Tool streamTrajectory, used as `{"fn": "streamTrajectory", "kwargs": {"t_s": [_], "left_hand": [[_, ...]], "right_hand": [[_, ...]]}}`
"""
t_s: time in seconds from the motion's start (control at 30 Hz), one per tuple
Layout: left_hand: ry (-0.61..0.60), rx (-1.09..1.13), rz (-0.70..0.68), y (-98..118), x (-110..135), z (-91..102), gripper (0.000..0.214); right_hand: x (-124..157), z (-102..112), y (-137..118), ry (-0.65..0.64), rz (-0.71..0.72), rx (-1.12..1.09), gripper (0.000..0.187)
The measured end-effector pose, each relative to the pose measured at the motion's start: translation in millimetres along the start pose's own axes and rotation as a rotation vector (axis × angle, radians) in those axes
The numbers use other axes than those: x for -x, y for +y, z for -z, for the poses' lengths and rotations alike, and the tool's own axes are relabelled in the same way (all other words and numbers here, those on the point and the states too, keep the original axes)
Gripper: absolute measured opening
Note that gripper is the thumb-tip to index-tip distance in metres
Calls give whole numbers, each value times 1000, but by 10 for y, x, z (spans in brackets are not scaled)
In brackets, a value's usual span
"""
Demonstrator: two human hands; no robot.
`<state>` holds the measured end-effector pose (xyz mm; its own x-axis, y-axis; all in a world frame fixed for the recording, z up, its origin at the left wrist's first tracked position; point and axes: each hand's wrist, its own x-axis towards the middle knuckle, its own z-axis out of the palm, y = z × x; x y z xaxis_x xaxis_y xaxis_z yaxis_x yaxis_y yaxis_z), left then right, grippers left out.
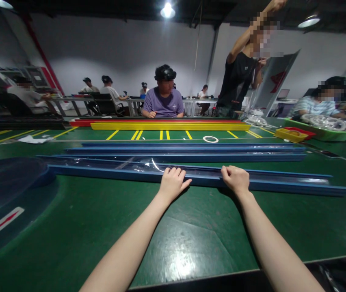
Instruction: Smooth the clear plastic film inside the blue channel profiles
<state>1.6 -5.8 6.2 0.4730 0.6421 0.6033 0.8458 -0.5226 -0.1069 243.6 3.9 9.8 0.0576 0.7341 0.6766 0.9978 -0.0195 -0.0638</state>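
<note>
A long blue rail point(282, 183) lies across the green table point(69, 227) right in front of me, partly wrapped in clear plastic film point(136, 165). My left hand point(173, 181) rests on its near edge with the fingers curled over it. My right hand point(235, 178) grips the same rail a little to the right, fingers closed over the edge. Both forearms reach in from the bottom of the view.
More blue rails point(191, 151) lie behind the near one, then a yellow rail point(169, 126) and a red one point(161, 120). A white tape ring point(210, 139) sits mid-table. Yellow and green trays point(322, 133) stand at right. A person in purple sits opposite; another stands at right.
</note>
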Motion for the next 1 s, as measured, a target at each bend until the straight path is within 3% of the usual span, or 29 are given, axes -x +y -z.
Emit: {"fn": "streamTrajectory", "kwargs": {"t_s": [0.3,1.0], "left_hand": [[-41,-4,40,9,-6,-33,36],[-49,6,40,0,-14,-37,35]], "right_hand": [[-9,17,-32,-89,-71,-9,44],[-17,32,-57,-105,-88,-4,44]]}}
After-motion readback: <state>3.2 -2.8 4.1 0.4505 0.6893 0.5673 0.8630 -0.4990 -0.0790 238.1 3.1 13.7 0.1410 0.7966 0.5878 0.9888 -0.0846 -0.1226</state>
